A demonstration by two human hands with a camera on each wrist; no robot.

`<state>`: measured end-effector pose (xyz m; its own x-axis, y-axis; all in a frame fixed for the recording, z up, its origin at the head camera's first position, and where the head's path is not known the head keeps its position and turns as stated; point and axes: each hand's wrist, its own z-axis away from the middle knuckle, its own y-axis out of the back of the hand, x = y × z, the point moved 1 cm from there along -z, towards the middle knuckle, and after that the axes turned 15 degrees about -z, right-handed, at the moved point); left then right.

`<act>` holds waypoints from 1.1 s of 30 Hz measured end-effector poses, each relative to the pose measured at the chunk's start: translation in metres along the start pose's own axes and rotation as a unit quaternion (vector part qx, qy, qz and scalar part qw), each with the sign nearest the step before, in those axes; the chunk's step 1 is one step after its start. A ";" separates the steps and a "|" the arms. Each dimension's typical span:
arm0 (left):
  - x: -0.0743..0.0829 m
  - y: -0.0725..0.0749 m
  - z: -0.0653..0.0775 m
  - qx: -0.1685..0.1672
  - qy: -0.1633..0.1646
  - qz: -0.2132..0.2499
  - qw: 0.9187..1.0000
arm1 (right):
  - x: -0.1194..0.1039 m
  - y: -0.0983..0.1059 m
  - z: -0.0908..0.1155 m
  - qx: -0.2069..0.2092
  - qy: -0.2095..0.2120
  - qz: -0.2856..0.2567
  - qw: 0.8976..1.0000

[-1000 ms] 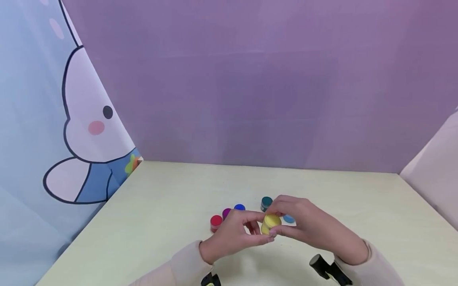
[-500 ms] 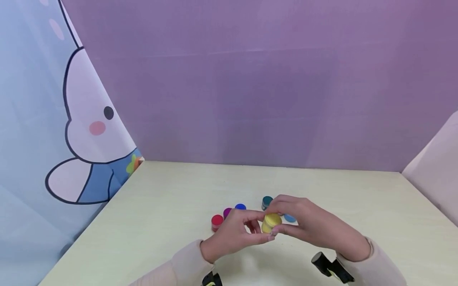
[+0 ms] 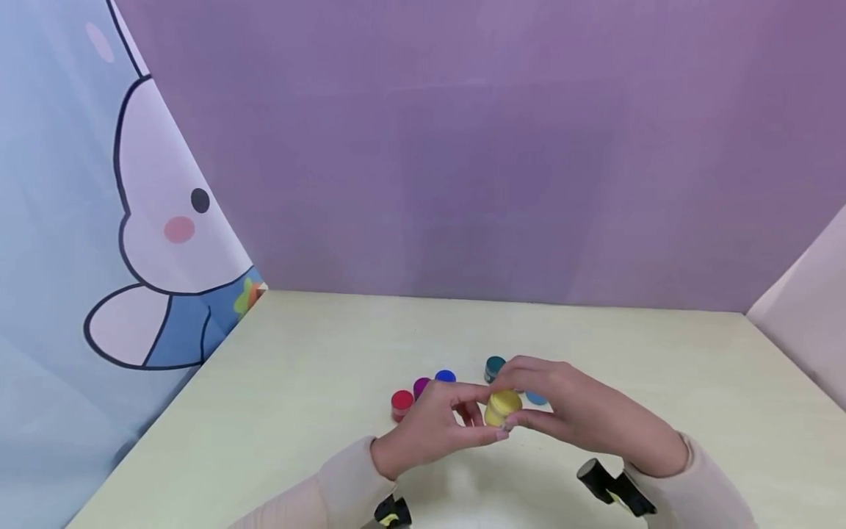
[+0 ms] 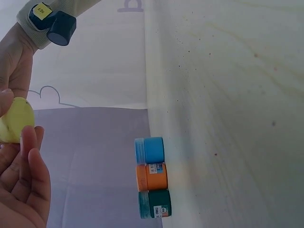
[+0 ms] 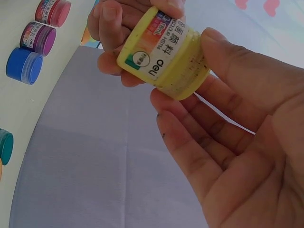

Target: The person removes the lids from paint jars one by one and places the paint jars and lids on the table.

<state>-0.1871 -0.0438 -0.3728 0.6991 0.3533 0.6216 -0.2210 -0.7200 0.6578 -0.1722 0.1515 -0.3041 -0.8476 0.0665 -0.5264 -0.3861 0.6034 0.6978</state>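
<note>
left hand (image 3: 432, 426), right hand (image 3: 565, 404): both pinch yellow jar (image 3: 503, 408) from opposite sides | held above table (image 3: 317, 367), presumably so each grip steadies the other

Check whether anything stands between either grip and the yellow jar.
Nothing visible does: the left grip and right grip both hold the yellow jar directly. The red jar stands apart on the table.

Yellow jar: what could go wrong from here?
Slip: the yellow jar is held off the table by the fingertips of the left hand and right hand, so a weak pinch could drop it.

Knock: in the head view, the red jar, purple jar and blue jar stand just beyond the left hand; lowering it carelessly might topple one.
</note>
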 end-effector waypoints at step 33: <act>0.000 0.000 -0.001 -0.007 0.006 0.001 1.000 | 0.000 0.001 0.000 -0.020 0.001 0.002 1.000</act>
<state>-0.1881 -0.0428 -0.3724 0.6899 0.3586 0.6288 -0.2320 -0.7132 0.6614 -0.1724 0.1520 -0.3030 -0.8499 0.0666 -0.5227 -0.3973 0.5706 0.7187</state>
